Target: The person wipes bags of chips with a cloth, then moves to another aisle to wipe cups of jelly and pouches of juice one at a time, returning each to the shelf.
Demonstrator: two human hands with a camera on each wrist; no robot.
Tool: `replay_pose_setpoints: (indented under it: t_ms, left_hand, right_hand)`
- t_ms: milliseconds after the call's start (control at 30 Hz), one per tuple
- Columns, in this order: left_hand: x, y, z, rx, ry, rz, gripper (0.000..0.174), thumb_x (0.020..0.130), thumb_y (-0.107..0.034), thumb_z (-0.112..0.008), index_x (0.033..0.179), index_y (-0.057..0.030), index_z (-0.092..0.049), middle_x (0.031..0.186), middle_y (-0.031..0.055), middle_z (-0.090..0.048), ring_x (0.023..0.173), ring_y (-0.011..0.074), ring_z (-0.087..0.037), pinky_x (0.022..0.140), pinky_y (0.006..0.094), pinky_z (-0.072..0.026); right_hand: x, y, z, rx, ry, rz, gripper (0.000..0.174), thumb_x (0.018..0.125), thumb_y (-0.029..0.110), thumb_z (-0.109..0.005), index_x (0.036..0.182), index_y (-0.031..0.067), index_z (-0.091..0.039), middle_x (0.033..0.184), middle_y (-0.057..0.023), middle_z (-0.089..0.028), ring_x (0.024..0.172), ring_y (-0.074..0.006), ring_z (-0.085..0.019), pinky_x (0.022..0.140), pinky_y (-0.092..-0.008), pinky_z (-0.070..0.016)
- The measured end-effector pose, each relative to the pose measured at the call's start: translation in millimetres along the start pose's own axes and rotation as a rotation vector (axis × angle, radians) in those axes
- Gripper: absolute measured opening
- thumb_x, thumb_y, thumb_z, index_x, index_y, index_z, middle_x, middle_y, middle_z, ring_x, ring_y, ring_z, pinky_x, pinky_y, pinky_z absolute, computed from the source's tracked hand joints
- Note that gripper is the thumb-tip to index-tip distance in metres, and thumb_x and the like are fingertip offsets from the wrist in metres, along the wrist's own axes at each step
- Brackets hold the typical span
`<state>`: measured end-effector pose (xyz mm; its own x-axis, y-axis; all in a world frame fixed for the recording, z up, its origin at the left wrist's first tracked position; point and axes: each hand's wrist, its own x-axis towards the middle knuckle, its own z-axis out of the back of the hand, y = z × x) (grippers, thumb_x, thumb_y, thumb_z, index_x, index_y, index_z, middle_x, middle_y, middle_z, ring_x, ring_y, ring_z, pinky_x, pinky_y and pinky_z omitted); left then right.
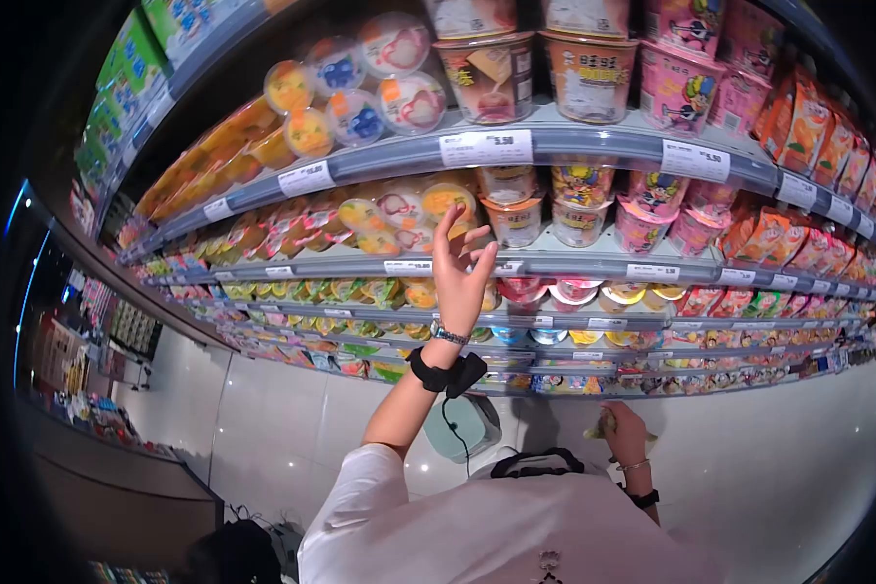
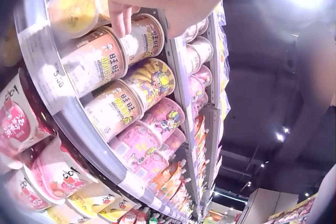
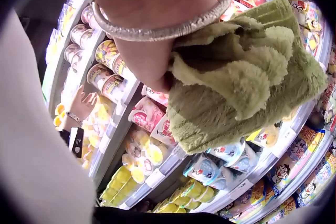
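My left hand (image 1: 462, 282) is raised before the second shelf, fingers loosely bent with nothing in them, close to the round jelly cups (image 1: 448, 201) and a brown-lidded cup (image 1: 512, 222). In the left wrist view, the fingers of the left hand (image 2: 152, 3) hang beside the cups (image 2: 100, 58). Down by my side, the right hand (image 1: 625, 433) grips a fuzzy green cloth (image 3: 226, 98); the right wrist view shows the cloth folded and bunched below the bracelet, with most of the fingers of the right hand (image 3: 142, 50) hidden.
Shelves with price labels (image 1: 487, 148) curve across the front, holding pink cups (image 1: 681, 88), orange bags (image 1: 801, 127) and packs of jelly. A pale green stool or bin (image 1: 457, 428) stands on the tiled floor (image 1: 292, 409) near my body. A dark counter (image 1: 127, 487) lies at the left.
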<state>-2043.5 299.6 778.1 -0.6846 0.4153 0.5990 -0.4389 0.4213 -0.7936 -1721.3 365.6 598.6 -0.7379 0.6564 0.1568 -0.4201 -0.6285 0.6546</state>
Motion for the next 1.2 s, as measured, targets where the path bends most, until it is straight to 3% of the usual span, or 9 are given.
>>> replay_pose_setpoints:
  t_ms: [167,367,500,567,633,700,733,833,1200]
  left_hand:
    - [3.0,-9.0,11.2,0.132,0.027,0.03,0.064,0.082,0.0,-0.061,0.137,-0.0039,-0.029,0.138,0.0123,-0.033,0.101,0.0186,-0.057,0.079,0.0272,-0.0506]
    - [8.8,-2.6,9.0,0.158,0.049,-0.089,0.074,0.081,0.0,-0.062,0.141,-0.0063,-0.02,0.138,0.013,-0.035,0.112,0.0191,-0.051,0.079,0.0274,-0.0506]
    - [16.3,-12.7,17.1,0.056,0.057,0.021,0.078,0.081,-0.002,-0.063,0.143,-0.0066,-0.017,0.137,0.0166,-0.034,0.096,0.0166,-0.059,0.073,0.0266,-0.0501]
    - [25.3,-15.8,29.3,0.486,0.025,-0.124,0.077,0.079,-0.005,-0.065,0.142,-0.0039,-0.02,0.137,0.0177,-0.035,0.083,0.0153,-0.061,0.068,0.0258,-0.0498]
    - [35.3,-15.7,40.5,0.593,0.063,-0.155,0.075,0.079,-0.012,-0.066,0.14,-0.0021,-0.024,0.139,0.0199,-0.034,0.076,0.017,-0.061,0.064,0.0266,-0.0499]
    - [47.3,-4.4,50.2,1.014,0.074,-0.266,0.073,0.08,-0.019,-0.066,0.138,-0.0008,-0.027,0.14,0.0209,-0.032,0.077,0.0246,-0.062,0.063,0.0312,-0.051]
    - [51.6,-1.2,52.3,1.053,0.053,-0.295,0.071,0.079,-0.024,-0.066,0.135,-0.0001,-0.03,0.139,0.0217,-0.033,0.081,0.0325,-0.062,0.063,0.0371,-0.0513]
    - [47.9,-0.9,56.2,1.171,0.123,-0.331,0.069,0.078,-0.024,-0.066,0.133,-0.0004,-0.032,0.138,0.0217,-0.033,0.085,0.0369,-0.061,0.064,0.0409,-0.051]
    - [44.9,2.8,51.6,1.244,0.113,-0.32,0.078,0.071,-0.011,-0.065,0.137,0.0009,-0.024,0.142,0.0225,-0.027,0.088,0.0389,-0.059,0.065,0.0412,-0.0519]
  right_hand:
    - [10.2,0.5,-12.2,-0.007,-0.05,0.027,0.023,0.076,0.008,-0.06,0.1,0.0111,-0.06,0.093,-0.0118,-0.063,0.079,-0.0338,-0.061,0.067,-0.0412,-0.0485]
    - [20.4,7.6,-31.8,-0.011,0.011,0.124,0.016,0.083,0.017,-0.059,0.097,0.0108,-0.061,0.091,-0.0105,-0.064,0.076,-0.0321,-0.062,0.064,-0.0402,-0.0486]
    - [33.3,18.9,-40.8,-0.031,-0.01,0.236,0.016,0.083,0.018,-0.059,0.097,0.0109,-0.061,0.088,-0.0105,-0.063,0.075,-0.0311,-0.062,0.062,-0.039,-0.0484]
    - [37.2,24.4,-41.8,-0.036,-0.023,0.279,0.016,0.083,0.018,-0.059,0.096,0.011,-0.061,0.087,-0.0106,-0.063,0.074,-0.0309,-0.061,0.062,-0.0387,-0.0483]
    - [39.3,28.9,-43.3,0.011,0.028,0.256,0.015,0.082,0.018,-0.06,0.095,0.0108,-0.061,0.087,-0.0102,-0.064,0.074,-0.0305,-0.061,0.062,-0.0385,-0.0483]
    - [42.1,30.1,-45.2,-0.013,0.063,0.247,0.015,0.082,0.017,-0.06,0.095,0.0103,-0.061,0.087,-0.0102,-0.064,0.074,-0.0306,-0.061,0.062,-0.0384,-0.0483]
    - [42.4,30.7,-46.0,-0.04,0.102,0.235,0.015,0.081,0.016,-0.06,0.095,0.0098,-0.061,0.087,-0.0102,-0.064,0.074,-0.0307,-0.061,0.063,-0.0384,-0.0483]
    - [45.8,36.7,-45.4,-0.036,0.102,0.323,0.016,0.08,0.014,-0.061,0.095,0.0085,-0.061,0.087,-0.0105,-0.064,0.074,-0.0312,-0.061,0.062,-0.0388,-0.0484]
    - [57.8,32.2,-57.2,-0.095,0.155,0.293,0.015,0.081,0.018,-0.06,0.095,0.0118,-0.062,0.081,-0.0112,-0.063,0.069,-0.0322,-0.061,0.059,-0.0403,-0.0484]
